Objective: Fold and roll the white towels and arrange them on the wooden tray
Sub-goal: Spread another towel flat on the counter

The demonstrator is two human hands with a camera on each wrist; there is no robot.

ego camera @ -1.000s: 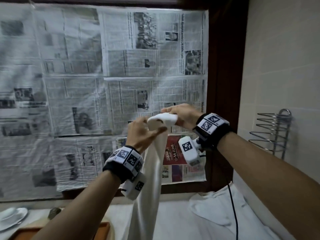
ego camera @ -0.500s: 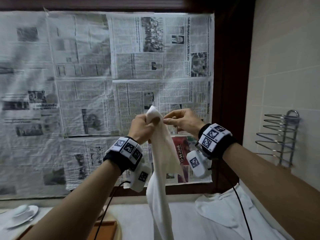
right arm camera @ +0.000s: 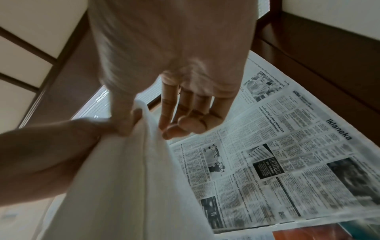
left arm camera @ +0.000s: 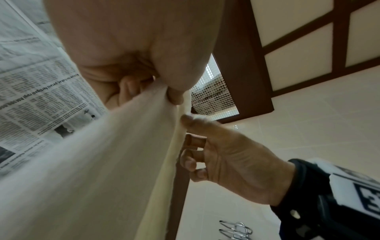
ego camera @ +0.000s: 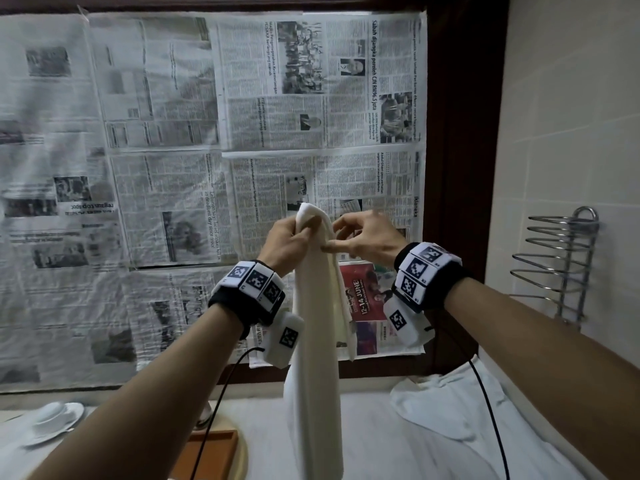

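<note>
Against the newspaper-covered window, a white towel hangs lengthwise above the counter. Left hand grips its top end; right hand, fingers loosely spread, touches its edge with the thumb.

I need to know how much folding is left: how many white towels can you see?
2. One white towel hangs from the left hand, raised before the newspaper. Another towel lies crumpled on the counter at right. More may be hidden out of frame.
</note>
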